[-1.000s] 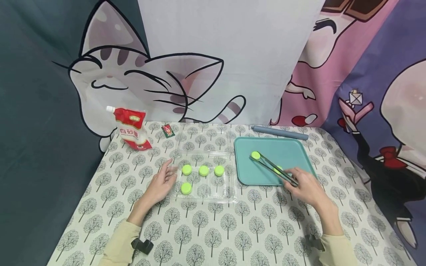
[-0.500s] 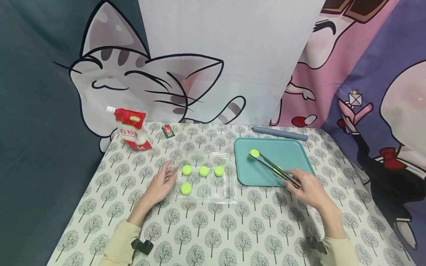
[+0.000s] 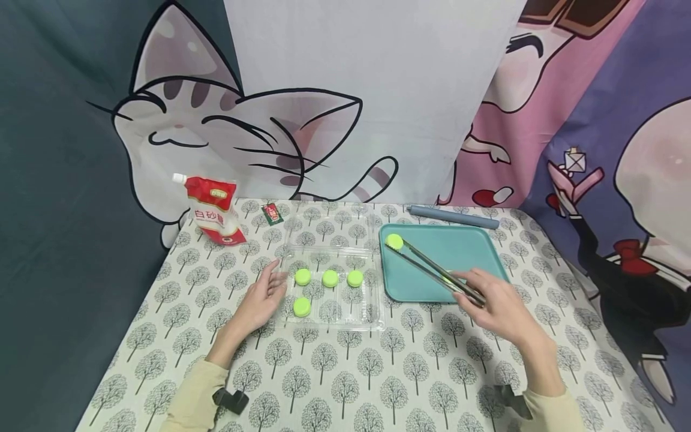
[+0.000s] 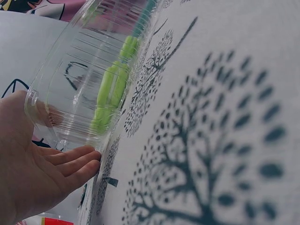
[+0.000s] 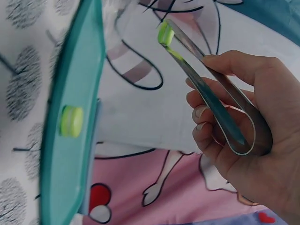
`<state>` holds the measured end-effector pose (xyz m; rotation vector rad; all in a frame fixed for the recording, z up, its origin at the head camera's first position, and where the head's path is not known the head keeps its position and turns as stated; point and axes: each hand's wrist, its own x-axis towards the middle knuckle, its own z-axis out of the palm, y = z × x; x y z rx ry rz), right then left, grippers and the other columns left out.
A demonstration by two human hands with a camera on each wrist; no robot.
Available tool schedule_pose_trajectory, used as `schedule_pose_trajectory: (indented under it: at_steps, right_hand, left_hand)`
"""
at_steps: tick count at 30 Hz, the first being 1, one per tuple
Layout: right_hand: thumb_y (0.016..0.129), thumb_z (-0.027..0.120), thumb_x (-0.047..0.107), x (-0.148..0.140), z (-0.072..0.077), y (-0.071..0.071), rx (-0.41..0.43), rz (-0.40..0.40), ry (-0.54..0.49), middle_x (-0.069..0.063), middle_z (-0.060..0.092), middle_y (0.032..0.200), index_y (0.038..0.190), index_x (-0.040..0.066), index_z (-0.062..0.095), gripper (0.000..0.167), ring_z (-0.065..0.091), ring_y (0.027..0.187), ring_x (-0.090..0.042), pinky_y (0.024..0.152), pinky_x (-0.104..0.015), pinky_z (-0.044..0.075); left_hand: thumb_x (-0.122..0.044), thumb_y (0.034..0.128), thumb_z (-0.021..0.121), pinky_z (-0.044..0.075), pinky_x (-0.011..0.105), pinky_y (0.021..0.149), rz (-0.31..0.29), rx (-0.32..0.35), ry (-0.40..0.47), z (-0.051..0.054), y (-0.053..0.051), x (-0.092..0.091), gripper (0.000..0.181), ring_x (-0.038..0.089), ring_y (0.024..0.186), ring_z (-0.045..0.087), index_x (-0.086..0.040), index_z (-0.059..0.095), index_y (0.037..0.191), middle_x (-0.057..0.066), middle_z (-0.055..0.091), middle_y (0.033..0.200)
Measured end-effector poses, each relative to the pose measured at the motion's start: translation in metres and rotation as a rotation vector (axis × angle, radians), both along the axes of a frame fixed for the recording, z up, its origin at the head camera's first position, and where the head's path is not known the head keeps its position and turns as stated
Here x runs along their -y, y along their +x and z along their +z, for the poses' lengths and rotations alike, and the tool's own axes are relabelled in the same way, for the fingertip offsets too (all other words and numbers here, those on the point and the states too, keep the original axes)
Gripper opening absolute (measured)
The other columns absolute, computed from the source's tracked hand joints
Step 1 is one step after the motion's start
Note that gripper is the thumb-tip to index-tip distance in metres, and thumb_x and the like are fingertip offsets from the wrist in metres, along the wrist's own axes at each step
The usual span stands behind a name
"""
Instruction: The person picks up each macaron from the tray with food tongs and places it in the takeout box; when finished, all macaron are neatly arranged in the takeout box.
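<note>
Right hand: this hand (image 3: 493,304) holds the metal tongs (image 5: 202,89) near their bend, thumb and fingers squeezing the two arms.
Lifted macaron: the green macaron (image 3: 394,242) sits pinched between the tong tips, raised off the teal tray (image 3: 459,240), near its far left corner as I see it.
Left hand: this one (image 3: 263,298) lies just beside the clear plastic box (image 3: 336,326), fingers extended, thumb by the wall; whether it presses, I can't tell.
Boxed macarons: four macarons (image 3: 330,278), three in the far row, one in the near row at the left.
Tray macaron: one more (image 5: 71,121), resting on the tray beneath the tongs.
Handling: I'd judge each macaron light, its shell brittle and smooth enough to slip; a gentle, even squeeze across the sides seems best.
</note>
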<state>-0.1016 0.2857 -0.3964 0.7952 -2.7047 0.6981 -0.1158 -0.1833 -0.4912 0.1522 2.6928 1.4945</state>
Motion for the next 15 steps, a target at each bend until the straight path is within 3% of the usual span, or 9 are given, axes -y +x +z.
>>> schedule_pose_trajectory:
  at_steps: [10,15]
  right_hand:
    - [0.085,0.076,0.007,0.039,0.016,0.006,0.011,0.176,0.029,0.010,0.058,0.084,0.122,0.002,0.069,0.038,0.041,0.060,0.007,0.049,-0.014,0.043]
    - [0.089,0.073,0.012,0.057,0.016,0.007,0.095,0.238,0.085,0.007,0.062,0.089,0.123,0.002,0.069,0.035,0.038,0.057,0.009,0.048,-0.013,0.042]
  left_hand:
    - [-0.015,0.1035,0.052,0.046,0.054,0.113,-0.006,-0.017,0.013,0.002,0.000,0.000,0.065,0.042,0.128,0.059,-0.001,0.021,0.159,0.025,0.055,0.145]
    - [-0.015,0.1040,0.051,0.044,0.055,0.115,-0.008,0.003,0.013,0.001,0.000,0.000,0.065,0.042,0.130,0.058,-0.002,0.021,0.159,0.025,0.053,0.147]
